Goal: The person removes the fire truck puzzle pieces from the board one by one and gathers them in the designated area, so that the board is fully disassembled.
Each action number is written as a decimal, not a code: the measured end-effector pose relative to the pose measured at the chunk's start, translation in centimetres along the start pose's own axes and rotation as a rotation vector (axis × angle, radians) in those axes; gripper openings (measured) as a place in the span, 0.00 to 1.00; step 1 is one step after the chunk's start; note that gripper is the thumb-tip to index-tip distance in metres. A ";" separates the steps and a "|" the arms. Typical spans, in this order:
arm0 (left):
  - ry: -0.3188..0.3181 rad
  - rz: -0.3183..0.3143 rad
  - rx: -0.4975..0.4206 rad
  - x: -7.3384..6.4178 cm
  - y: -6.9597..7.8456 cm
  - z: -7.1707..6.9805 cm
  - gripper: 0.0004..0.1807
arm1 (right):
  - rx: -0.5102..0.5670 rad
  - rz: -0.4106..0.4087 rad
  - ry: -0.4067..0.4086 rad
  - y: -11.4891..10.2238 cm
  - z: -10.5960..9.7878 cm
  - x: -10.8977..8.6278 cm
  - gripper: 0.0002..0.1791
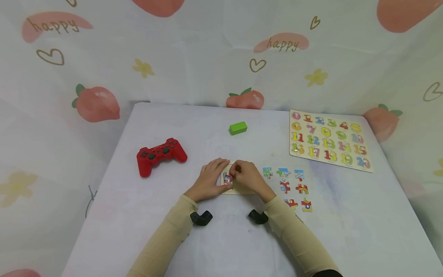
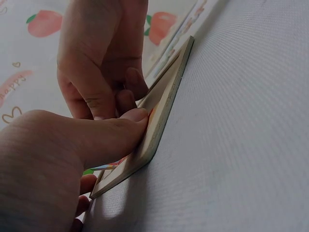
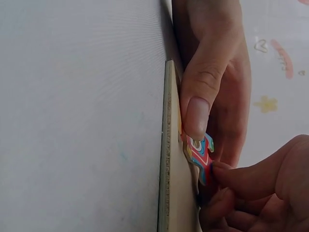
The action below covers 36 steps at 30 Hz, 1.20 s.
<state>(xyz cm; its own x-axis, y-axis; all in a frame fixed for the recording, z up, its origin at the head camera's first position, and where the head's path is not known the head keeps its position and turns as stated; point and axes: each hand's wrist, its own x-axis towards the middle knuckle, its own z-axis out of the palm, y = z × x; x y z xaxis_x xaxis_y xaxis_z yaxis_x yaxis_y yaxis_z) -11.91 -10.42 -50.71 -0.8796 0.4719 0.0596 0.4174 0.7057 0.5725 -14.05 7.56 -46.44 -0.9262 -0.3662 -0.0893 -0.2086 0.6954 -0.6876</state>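
Observation:
A small wooden puzzle board (image 1: 243, 191) lies flat on the table between both hands. My left hand (image 1: 212, 180) rests along its left side, fingers extended, the thumb pressing down near the lower edge. With thumb and index finger my right hand (image 1: 248, 175) pinches a red and blue jigsaw piece (image 3: 205, 162), tilted over the board. The left thumb (image 3: 197, 116) lies right at that piece's end. Part of a colourful picture shows between the hands; the right hand hides much of the board. Several loose jigsaw pieces (image 1: 285, 187) lie to the right.
A red game controller (image 1: 160, 153) lies to the left. Farther back is a green block (image 1: 238, 128). At the back right lies a number puzzle board (image 1: 330, 141) with coloured numerals. A patterned cloth (image 1: 194, 50) hangs behind the white table.

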 end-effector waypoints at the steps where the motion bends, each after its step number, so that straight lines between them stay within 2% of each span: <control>1: 0.001 0.001 -0.002 0.0 0.0 0.0 0.43 | 0.002 0.004 -0.001 0.0 0.0 0.0 0.01; 7: -0.010 -0.009 -0.013 0.1 -0.1 0.1 0.43 | 0.005 0.026 -0.009 0.1 0.1 0.2 0.04; 15: -0.015 -0.010 -0.008 0.1 -0.2 0.2 0.43 | -0.013 0.052 -0.005 0.1 -0.4 0.1 0.01; 21: -0.003 0.004 -0.020 0.1 -0.3 0.1 0.44 | -0.010 0.146 -0.022 1.5 -3.2 -1.2 0.03; 28: 0.008 0.011 -0.012 0.2 -0.2 0.4 0.43 | -0.067 0.178 -0.098 5.0 -7.9 -4.3 0.05; 32: 0.009 0.003 -0.011 0.1 -0.3 0.4 0.43 | -0.071 0.199 -0.139 6.4 -8.9 -5.5 0.05; 36: 0.000 -0.006 -0.022 0.2 -0.3 0.3 0.43 | -0.034 0.197 -0.167 7.3 -8.8 -6.1 0.05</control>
<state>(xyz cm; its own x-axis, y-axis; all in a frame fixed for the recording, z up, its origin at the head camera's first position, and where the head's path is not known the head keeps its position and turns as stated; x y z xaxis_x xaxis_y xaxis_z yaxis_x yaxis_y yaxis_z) -12.11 -10.32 -51.13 -0.8820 0.4679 0.0563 0.4072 0.6965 0.5909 -12.71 20.31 -44.52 -0.8860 -0.3165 -0.3388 -0.0422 0.7828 -0.6209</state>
